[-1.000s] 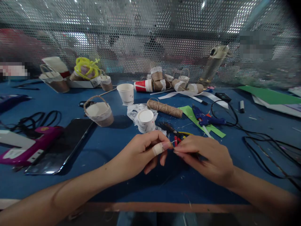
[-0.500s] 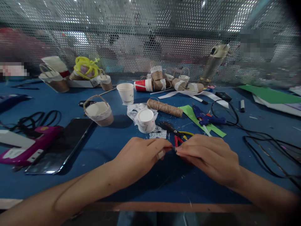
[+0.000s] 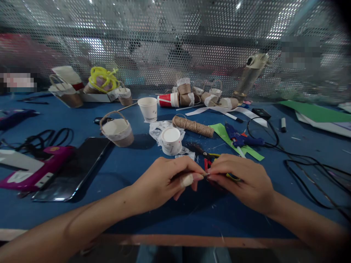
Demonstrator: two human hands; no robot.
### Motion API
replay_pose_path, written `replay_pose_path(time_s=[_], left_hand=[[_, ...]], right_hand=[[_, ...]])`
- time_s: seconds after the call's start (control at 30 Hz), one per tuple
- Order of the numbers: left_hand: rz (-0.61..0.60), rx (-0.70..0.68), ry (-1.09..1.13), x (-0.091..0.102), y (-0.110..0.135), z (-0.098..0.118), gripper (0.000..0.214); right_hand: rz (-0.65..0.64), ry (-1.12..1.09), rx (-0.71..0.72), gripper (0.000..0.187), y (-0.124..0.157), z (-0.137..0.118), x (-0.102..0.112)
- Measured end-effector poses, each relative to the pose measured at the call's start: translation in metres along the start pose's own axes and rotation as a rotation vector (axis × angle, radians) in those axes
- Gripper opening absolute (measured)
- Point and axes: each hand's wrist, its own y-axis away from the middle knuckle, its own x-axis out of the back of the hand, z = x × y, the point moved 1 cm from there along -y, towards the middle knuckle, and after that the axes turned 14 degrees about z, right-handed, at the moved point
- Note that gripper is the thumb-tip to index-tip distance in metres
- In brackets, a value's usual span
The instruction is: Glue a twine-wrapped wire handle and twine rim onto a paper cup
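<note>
My left hand [image 3: 171,179] is closed in a pinch, with a pale wrap round one finger. Its fingertips meet those of my right hand [image 3: 241,179], which is pinched too. Between them is something too small to make out. Scissors [image 3: 205,154] with dark blades lie just beyond the fingertips, their handles partly hidden by my right hand. Past them stand a white paper cup turned bottom up [image 3: 171,140] on scraps of white lace [image 3: 156,131], and a roll of brown twine [image 3: 193,126]. A blue glue gun [image 3: 241,137] rests on a green paper strip [image 3: 219,129].
A small twine-handled basket [image 3: 117,133] and an upright paper cup [image 3: 148,109] stand left of centre. Farther left lie a phone [image 3: 74,170] and a magenta tool [image 3: 51,170]. Several small baskets, red cups [image 3: 168,99] and a bottle [image 3: 251,78] line the mesh panel. Black cables [image 3: 298,177] run along the right.
My fingertips have come closer together, still pinched. My left hand has turned a little, showing more of its wrapped finger. Things on the table have not moved.
</note>
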Motion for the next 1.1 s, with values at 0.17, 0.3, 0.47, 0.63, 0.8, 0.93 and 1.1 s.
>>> replay_pose_path(time_s=[0.17, 0.3, 0.47, 0.63, 0.8, 0.93, 1.1], left_hand=[[0.086, -0.013, -0.092, -0.002, 0.0, -0.002, 0.02], [0.129, -0.183, -0.278, -0.003, 0.001, -0.004, 0.021], [0.062, -0.347, -0.471, -0.004, 0.002, -0.007, 0.016], [-0.063, -0.372, -0.317, -0.002, 0.002, -0.006, 0.013], [-0.002, -0.121, -0.079, 0.0, 0.0, -0.002, 0.018], [0.05, -0.041, -0.079, -0.001, 0.0, -0.001, 0.021], [0.118, -0.227, -0.32, -0.003, 0.003, -0.007, 0.024]], right_hand=[[0.024, 0.001, 0.063, 0.013, 0.004, -0.001, -0.002], [0.057, 0.025, 0.114, 0.004, 0.008, -0.001, -0.001], [0.06, 0.077, 0.131, 0.004, 0.008, -0.001, 0.002], [-0.031, 0.028, 0.031, 0.014, 0.007, 0.002, 0.001], [-0.065, -0.046, -0.051, 0.022, 0.008, 0.005, -0.003], [-0.067, -0.017, 0.04, 0.015, 0.01, 0.004, -0.006], [-0.012, 0.137, 0.205, 0.003, 0.013, 0.001, -0.003]])
